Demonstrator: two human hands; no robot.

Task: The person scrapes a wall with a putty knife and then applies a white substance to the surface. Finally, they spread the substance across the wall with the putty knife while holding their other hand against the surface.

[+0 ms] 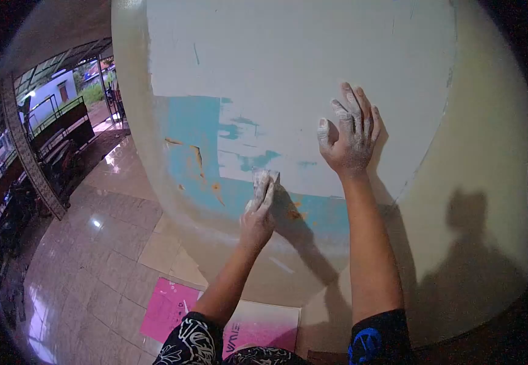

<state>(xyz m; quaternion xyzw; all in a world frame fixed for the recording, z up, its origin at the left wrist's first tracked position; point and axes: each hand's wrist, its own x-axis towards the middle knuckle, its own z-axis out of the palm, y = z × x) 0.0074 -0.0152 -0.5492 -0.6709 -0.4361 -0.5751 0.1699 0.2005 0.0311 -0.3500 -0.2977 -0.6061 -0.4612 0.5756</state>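
- the left hand (258,216) presses a small folded piece of sandpaper (264,181) against the wall (288,55), its grip closed on the sheet with the fingers laid flat along its back.
- the sandpaper sits at about 6 o'clock from the centre of the view, on the lower edge of the pale filler patch (312,73), where it meets the band of blue paint (194,131).
- the right hand (350,137) rests flat on the wall at about 3 o'clock from the sandpaper, fingers spread and apart, holding nothing; both hands are dusted white.
- judging by its look, the sandpaper is light, thin and floppy, with a rough face that should bite the surface rather than slip; it seems best held folded, with the fingertips pressing across its back and the thumb pinching one edge.
- orange-brown chips (198,157) show through the blue paint at about 9 o'clock from the sandpaper.
- on the tiled floor (93,267), at about 6 o'clock, lie pink sheets (166,307); one bears white lettering, seen upside down and partly hidden, too unclear to read.
- the dark sleeve (370,340) on the right arm carries a blue mark, not legible.
- at 9 o'clock, an open veranda with railings (57,115).
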